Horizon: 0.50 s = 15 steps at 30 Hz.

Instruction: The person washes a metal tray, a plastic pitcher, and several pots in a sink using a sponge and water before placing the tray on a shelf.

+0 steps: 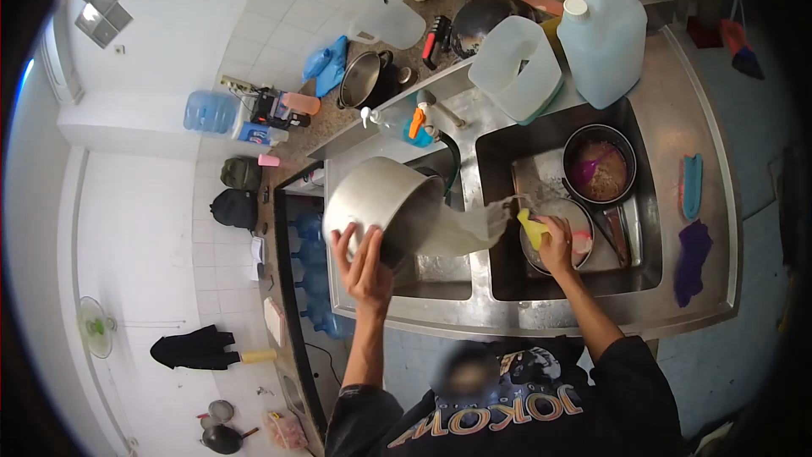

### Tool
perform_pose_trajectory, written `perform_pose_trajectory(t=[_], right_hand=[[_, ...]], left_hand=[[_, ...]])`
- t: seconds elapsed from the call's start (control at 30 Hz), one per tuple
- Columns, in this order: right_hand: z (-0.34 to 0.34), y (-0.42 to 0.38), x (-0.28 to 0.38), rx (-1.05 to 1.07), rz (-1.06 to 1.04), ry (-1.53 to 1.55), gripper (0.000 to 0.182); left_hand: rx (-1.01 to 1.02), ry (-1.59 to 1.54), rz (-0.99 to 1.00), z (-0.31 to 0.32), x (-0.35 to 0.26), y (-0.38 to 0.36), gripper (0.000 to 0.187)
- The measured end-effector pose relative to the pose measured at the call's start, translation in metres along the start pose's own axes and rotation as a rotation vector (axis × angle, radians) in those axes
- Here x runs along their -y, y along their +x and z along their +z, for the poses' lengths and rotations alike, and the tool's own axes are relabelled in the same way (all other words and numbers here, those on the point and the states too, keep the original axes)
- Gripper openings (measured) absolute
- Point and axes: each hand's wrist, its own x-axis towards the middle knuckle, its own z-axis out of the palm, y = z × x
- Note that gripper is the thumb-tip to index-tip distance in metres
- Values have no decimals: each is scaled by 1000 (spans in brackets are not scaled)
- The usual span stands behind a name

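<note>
My left hand point(364, 267) grips the outside of a large silver pot point(365, 195), which is tilted over the left sink basin. Cloudy water point(461, 233) pours from its mouth toward the right basin. My right hand point(556, 245) holds a yellow sponge point(533, 228) above a round pan point(554, 213) in the right basin. Something pink lies in that pan, beside my fingers. A dark pot point(599, 163) with brownish contents and a purple item stands just behind it. A knife-like utensil point(617, 237) rests beside the round pan.
A tap point(431, 114) with an orange handle is behind the basins. A pale blue jug point(602, 41) and a clear container point(518, 68) stand at the back rim. A turquoise brush point(691, 186) and a purple cloth point(694, 262) lie on the right drainboard.
</note>
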Motion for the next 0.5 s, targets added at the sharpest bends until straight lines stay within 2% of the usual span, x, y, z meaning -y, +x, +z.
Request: perform_pose_trajectory(t=[0.03, 0.17, 0.2, 0.3, 0.37, 0.47, 0.5], right_hand=[[1, -6, -10, -1, 63, 7, 39], [13, -34, -50, -4, 225, 0, 38], [14, -38, -57, -7, 211, 10, 38], [20, -44, -73, 49, 231, -23, 36], [22, -44, -81, 122, 359, -15, 35], [19, -39, -84, 85, 323, 72, 34], [19, -37, -84, 52, 303, 83, 34]], left_hand=[[-26, 32, 52, -10, 6, 7, 31], [-125, 201, 160, -52, 30, 34, 23], [-148, 255, 175, -64, 34, 42, 22], [-190, 359, 231, -96, 42, 61, 27], [-230, 402, 234, -108, 45, 71, 28], [-279, 409, 189, -114, 50, 80, 37], [-330, 333, 85, -108, 56, 77, 44]])
